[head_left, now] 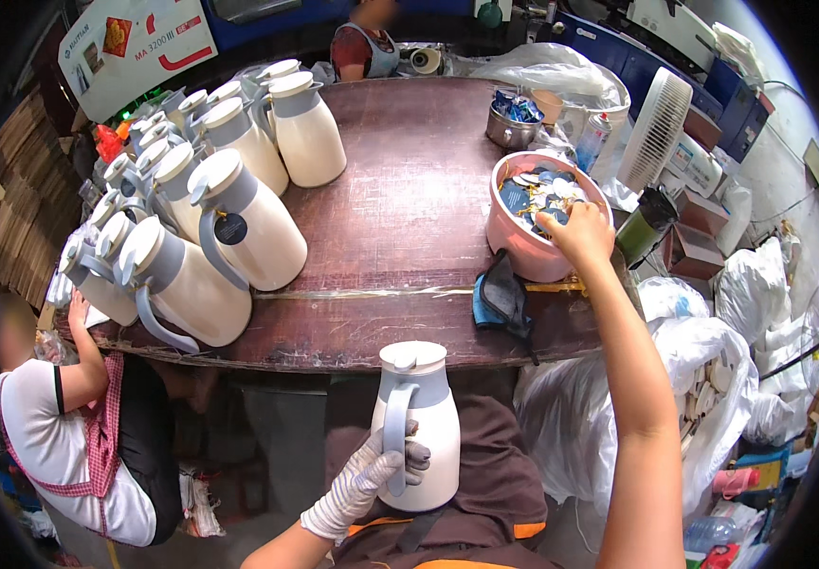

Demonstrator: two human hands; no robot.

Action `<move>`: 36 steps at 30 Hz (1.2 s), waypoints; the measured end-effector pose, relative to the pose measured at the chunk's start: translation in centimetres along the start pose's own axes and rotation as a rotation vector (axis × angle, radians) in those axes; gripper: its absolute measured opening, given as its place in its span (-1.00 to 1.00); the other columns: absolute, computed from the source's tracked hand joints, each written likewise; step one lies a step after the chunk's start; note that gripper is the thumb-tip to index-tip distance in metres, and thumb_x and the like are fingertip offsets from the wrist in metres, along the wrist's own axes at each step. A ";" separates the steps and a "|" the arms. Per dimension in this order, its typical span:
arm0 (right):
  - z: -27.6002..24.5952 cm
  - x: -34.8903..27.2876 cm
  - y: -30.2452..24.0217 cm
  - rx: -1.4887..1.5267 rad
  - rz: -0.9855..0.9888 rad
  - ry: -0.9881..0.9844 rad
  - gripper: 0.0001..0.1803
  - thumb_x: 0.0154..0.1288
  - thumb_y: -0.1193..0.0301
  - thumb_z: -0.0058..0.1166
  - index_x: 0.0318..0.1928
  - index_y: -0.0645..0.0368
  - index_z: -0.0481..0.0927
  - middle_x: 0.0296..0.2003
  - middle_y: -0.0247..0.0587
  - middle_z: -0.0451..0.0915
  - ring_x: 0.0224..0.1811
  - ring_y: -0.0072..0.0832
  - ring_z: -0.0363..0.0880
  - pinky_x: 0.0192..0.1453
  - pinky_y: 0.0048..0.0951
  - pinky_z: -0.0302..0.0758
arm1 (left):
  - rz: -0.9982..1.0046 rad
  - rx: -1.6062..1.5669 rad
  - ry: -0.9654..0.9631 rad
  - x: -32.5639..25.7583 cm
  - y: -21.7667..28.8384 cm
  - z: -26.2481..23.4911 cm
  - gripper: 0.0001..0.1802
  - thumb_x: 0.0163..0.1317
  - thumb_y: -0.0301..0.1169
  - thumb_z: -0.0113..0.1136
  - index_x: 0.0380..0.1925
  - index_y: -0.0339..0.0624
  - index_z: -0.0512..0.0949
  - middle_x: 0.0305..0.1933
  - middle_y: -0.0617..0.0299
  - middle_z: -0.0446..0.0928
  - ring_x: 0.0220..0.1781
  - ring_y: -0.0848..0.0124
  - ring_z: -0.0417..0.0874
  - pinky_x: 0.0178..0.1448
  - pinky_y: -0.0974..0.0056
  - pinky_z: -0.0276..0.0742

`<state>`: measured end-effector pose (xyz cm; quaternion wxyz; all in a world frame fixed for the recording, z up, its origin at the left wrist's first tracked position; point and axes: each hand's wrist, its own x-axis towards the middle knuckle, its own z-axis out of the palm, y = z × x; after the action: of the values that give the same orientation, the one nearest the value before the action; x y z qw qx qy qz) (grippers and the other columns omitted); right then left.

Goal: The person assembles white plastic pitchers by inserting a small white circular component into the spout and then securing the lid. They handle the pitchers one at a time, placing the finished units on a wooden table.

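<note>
My left hand (372, 471), in a striped work glove with grey fingertips, is closed around the handle of a white and grey thermos jug (440, 446). The jug stands upright over my lap, just off the table's near edge. My bare right hand (582, 233) reaches into a pink bucket (514, 232) at the right of the table. Inside the bucket lie many round hang tags (554, 187), dark and white, with gold strings. My right fingertips bend down among these tags; whether they pinch one is hidden.
Several similar thermos jugs (263, 232) crowd the table's left side, one with a dark round tag. A dark blue pouch-like cloth (501, 296) lies by the bucket, a metal bowl (512, 130) behind it. Co-workers sit at left (78, 427) and far side. Plastic bags (656, 398) fill the right.
</note>
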<state>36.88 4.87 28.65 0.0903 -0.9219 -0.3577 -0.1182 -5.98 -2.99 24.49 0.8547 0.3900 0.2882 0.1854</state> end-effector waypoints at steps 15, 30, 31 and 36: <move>-5.5 -8.6 0.2 1.241 -0.303 0.087 -0.78 0.36 0.45 0.04 -0.07 0.27 0.63 -0.28 -0.31 0.61 -0.25 -0.61 0.52 -0.16 -0.57 0.45 | 0.216 -0.099 0.340 1.0 0.9 -0.3 -0.57 0.40 -0.08 -0.03 -0.02 -0.22 0.51 -0.30 0.29 0.57 -0.21 0.50 0.58 -0.13 0.36 0.52; -2.9 -26.8 -6.8 1.061 -0.575 -0.605 -0.76 0.41 0.44 0.00 0.03 0.18 0.56 -0.31 -0.08 0.66 -0.31 -0.44 0.70 -0.27 -0.46 0.54 | 0.069 0.149 0.248 1.0 -0.7 -3.1 -0.73 0.27 -0.39 0.26 -0.05 -0.21 0.57 -0.22 0.32 0.62 -0.23 0.58 0.60 -0.13 0.45 0.53; -2.7 -26.8 -6.5 1.185 -0.427 -0.736 -0.76 0.46 0.42 -0.06 0.04 0.19 0.55 -0.30 -0.18 0.69 -0.26 -0.53 0.70 -0.28 -0.52 0.54 | 0.073 0.083 0.320 1.4 -0.9 -3.1 -0.76 0.29 -0.38 0.23 -0.07 -0.18 0.55 -0.24 0.31 0.61 -0.25 0.57 0.61 -0.18 0.45 0.55; -2.7 -26.7 -3.0 1.232 -0.251 -1.088 -0.74 0.46 0.42 -0.07 0.04 0.28 0.55 -0.24 -0.16 0.70 -0.22 -0.50 0.71 -0.15 -0.50 0.58 | 0.259 -0.005 0.501 1.4 -0.6 -3.1 -0.81 0.35 -0.34 0.15 -0.10 -0.12 0.47 -0.37 0.37 0.53 -0.45 0.64 0.52 -0.44 0.52 0.46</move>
<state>15.28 -10.66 23.90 0.3794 -0.5889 -0.4523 0.5520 -6.82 -0.88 21.92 0.7271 0.3635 0.4378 0.3842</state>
